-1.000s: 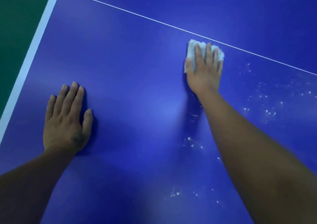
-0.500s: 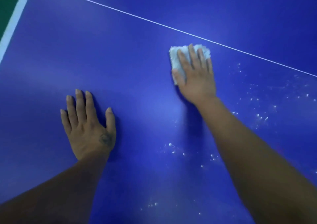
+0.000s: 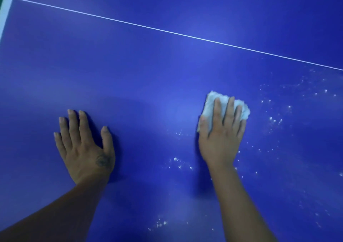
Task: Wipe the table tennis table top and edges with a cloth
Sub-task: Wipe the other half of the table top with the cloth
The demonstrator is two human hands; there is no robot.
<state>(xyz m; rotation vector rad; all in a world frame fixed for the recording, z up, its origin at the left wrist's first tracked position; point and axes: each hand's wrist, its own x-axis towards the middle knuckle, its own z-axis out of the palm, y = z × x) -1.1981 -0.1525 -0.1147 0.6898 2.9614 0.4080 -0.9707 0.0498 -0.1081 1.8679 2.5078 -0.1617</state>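
**Cloth pressed flat as specks wait to the right**

The right hand (image 3: 220,136) lies flat on a crumpled white cloth (image 3: 209,102), fingers straight and spread, pressing it onto the blue table top (image 3: 148,74) rather than clutching it. The cloth sits under the fingers, well short of the thin white line (image 3: 185,35) beyond. White specks (image 3: 274,120) lie scattered just beside the cloth on its right and nearer the person, so the next stroke likely runs rightward and back. The left hand (image 3: 83,149), palm down and holding nothing, rests well apart on the left, farther from the specks.
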